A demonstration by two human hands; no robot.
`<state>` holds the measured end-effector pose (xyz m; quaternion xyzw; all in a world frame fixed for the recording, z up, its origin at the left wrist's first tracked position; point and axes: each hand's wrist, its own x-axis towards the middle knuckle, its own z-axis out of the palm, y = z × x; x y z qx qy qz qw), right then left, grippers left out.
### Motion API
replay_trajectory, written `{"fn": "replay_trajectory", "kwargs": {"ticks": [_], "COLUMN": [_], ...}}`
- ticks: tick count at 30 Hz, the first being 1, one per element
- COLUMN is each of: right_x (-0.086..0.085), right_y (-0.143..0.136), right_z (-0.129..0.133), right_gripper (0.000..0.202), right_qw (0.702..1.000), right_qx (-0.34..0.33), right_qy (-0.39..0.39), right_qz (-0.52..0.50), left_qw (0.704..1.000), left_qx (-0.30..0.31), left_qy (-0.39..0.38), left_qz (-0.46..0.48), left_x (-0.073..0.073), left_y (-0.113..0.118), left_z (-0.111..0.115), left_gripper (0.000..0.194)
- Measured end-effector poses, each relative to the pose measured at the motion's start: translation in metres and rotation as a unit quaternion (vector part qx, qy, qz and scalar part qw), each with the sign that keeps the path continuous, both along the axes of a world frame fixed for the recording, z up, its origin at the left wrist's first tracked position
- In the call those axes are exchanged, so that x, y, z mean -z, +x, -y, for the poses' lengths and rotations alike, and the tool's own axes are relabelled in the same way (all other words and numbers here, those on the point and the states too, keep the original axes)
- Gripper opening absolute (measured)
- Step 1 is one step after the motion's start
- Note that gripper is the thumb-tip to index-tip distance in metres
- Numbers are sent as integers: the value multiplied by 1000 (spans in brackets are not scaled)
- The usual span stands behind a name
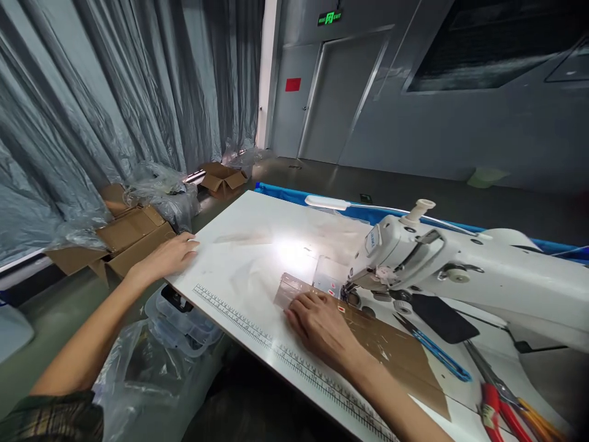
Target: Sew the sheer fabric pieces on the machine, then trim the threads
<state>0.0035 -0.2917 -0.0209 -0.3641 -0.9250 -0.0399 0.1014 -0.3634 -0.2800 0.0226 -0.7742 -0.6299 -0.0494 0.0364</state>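
On white table; right hand touching brown strip; 1 grey door

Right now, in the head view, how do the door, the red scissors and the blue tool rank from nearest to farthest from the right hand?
From the right hand:
1. Blue tool, to its right.
2. Red scissors, farther right.
3. Door, far off in the background.
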Motion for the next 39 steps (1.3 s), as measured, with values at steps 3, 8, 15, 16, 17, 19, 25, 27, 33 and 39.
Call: {"fn": "replay_trajectory", "kwargs": {"ticks": [3,8,15,16,17,19,25,27,33,39], "right_x": [-11,-10,7,6,5,1,-10,-10,-10,-14], "right_y": [7,-7,18,29,40,62,91,94,94,88], "right_z": [-1,-2,10,15,19,28,42,44,47,45], "right_gripper": [30,35,25,25,23,23,28,29,37,37], "right_qw": [997,961,959,945,921,851,639,608,581,576], "right_qx": [78,273,210,204,212,252,314,302,289,238], "right_qy": [12,-28,-94,-128,-164,-239,-304,-301,-336,-367], "right_qz": [22,-40,-167,-222,-282,-393,-633,-670,-683,-691], "left_qw": [990,963,928,925,920,904,864,847,922,947], "left_qx": [129,245,358,369,384,421,497,524,363,310], "left_qy": [19,-11,-70,-59,-54,-55,-73,-75,-81,-46], "left_qz": [46,110,70,65,58,45,36,52,109,67], "left_x": [7,13,36,38,40,43,49,43,23,36], "left_y": [21,80,136,144,152,170,231,243,253,251], "left_z": [-8,-31,-41,-38,-34,-26,-23,-31,-87,-140], "left_gripper": [37,33,37,38,39,46,57,55,32,29]}}
